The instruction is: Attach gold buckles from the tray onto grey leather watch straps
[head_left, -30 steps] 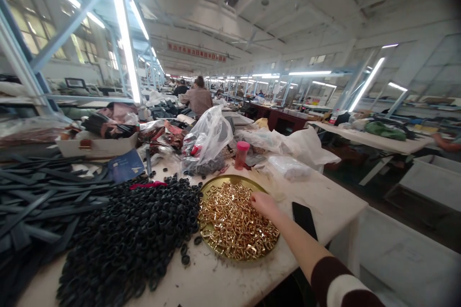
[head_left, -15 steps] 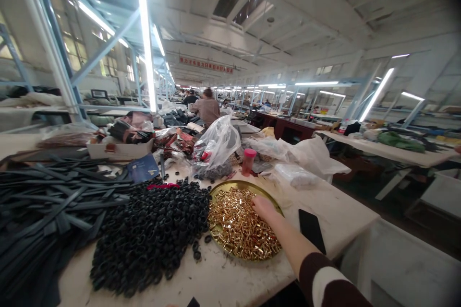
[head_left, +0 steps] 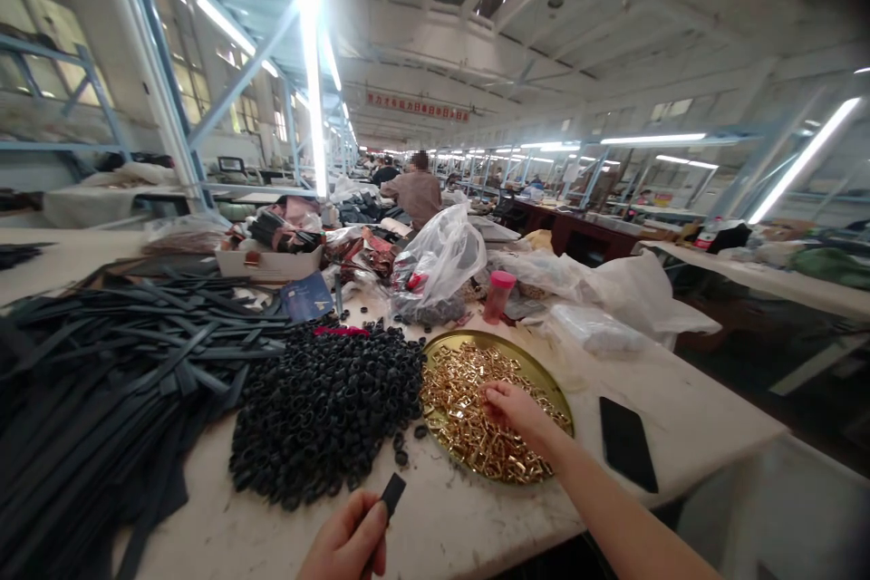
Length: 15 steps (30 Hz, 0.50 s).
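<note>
My left hand [head_left: 350, 533] is at the bottom centre, thumb and fingers pinched on a black strip [head_left: 393, 493] whose end sticks out to the upper right. Over the round gold tray [head_left: 558, 379], my right hand [head_left: 515, 408] is closed, its fingertips pressed together above small gold metal pieces [head_left: 462, 388]. Whatever it may hold is too small to make out. Left of the tray lies a heap of small black rings [head_left: 319, 417]. Long black strips [head_left: 101, 381] are piled at the far left.
A black phone [head_left: 627, 442] lies right of the tray. Behind stand a pink-lidded jar [head_left: 498, 297], a clear plastic bag [head_left: 445, 258], a blue card [head_left: 306, 297] and a white box [head_left: 268, 265]. A person [head_left: 418, 190] is farther back.
My left hand has come up into view with the black strip. My right hand has shifted toward the middle of the gold pieces. The camera view has turned left.
</note>
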### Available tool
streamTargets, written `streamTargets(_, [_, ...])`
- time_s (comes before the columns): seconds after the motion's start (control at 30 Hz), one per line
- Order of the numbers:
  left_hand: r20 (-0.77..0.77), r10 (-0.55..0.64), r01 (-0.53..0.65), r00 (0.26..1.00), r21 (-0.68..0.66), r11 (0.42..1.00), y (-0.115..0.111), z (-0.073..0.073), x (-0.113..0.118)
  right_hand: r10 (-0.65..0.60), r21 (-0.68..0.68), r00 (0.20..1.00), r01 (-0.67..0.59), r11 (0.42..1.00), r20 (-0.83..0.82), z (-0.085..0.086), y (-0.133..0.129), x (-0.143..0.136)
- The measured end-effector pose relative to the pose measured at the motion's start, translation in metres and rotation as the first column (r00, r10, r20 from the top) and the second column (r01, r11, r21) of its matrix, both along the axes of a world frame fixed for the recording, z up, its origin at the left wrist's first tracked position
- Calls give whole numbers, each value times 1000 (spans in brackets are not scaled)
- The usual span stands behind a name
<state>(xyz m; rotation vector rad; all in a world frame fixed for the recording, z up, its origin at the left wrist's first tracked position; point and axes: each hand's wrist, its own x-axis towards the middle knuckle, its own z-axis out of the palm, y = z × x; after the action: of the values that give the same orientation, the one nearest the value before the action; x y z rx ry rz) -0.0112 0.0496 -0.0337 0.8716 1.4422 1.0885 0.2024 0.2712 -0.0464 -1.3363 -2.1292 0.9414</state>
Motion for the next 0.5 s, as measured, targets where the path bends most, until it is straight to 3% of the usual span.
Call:
streamTargets(0.1, [147, 74, -66, 986, -57, 996, -6, -5, -5, 41, 33, 997, -44, 998, 67, -4, -7, -9])
streamTargets(0.23, [231, 168, -150, 958, -94, 984, -13, -11, -11, 47, 198, 975, -92, 976, 219, 2, -22, -24])
streamTargets(0.33, [290, 181, -156, 940, -107, 982, -10, -18, -11, 73, 276, 946, -165, 947, 317, 6, -41, -49])
streamTargets(0.5, [335, 150, -128, 930, -88, 988, -8, -27, -12, 168, 252, 901, -284, 925, 400, -4, -59, -96])
